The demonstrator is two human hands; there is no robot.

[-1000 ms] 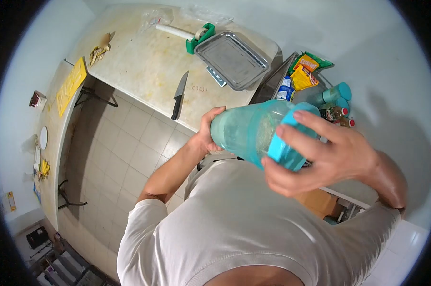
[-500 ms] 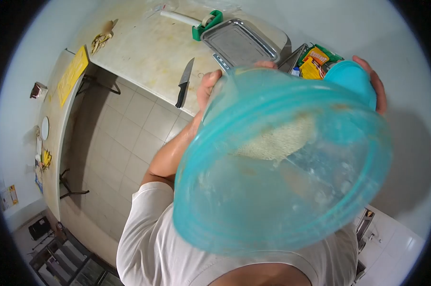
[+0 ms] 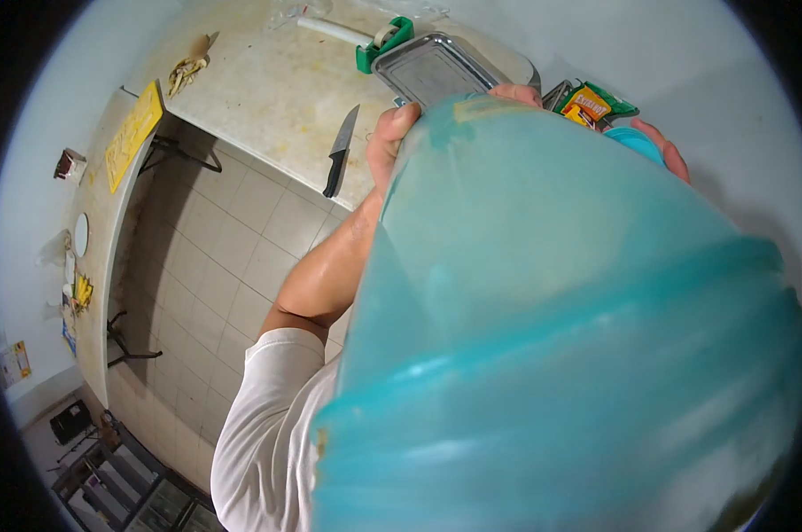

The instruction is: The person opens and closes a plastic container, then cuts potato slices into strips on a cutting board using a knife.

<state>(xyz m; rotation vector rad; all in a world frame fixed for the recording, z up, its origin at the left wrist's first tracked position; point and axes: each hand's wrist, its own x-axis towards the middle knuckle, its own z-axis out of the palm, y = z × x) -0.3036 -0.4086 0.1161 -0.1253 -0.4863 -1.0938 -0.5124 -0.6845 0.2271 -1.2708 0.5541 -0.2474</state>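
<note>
A large translucent turquoise plastic tub (image 3: 543, 266) fills the right half of the view, very close to the camera, tilted with its side towards me. My left hand (image 3: 392, 140) grips its narrower far end. The thumb shows on the left side and fingertips show over the top edge. Behind the tub, my right hand (image 3: 667, 151) is wrapped round a small turquoise cup (image 3: 636, 142); most of this hand and the cup are hidden. The tub's contents cannot be made out now.
On the pale table (image 3: 268, 106) lie a black-handled knife (image 3: 339, 152), a metal tray (image 3: 441, 69), a green tape dispenser (image 3: 385, 44) and peels (image 3: 188, 73). Coloured packets (image 3: 591, 102) stand by the wall. A second table (image 3: 100, 239) with a yellow board (image 3: 135, 137) is at left.
The tub has tipped and come closer, so its mouth and the pale, grainy contents no longer show. The cup and my right hand have shifted up and left, now more hidden.
</note>
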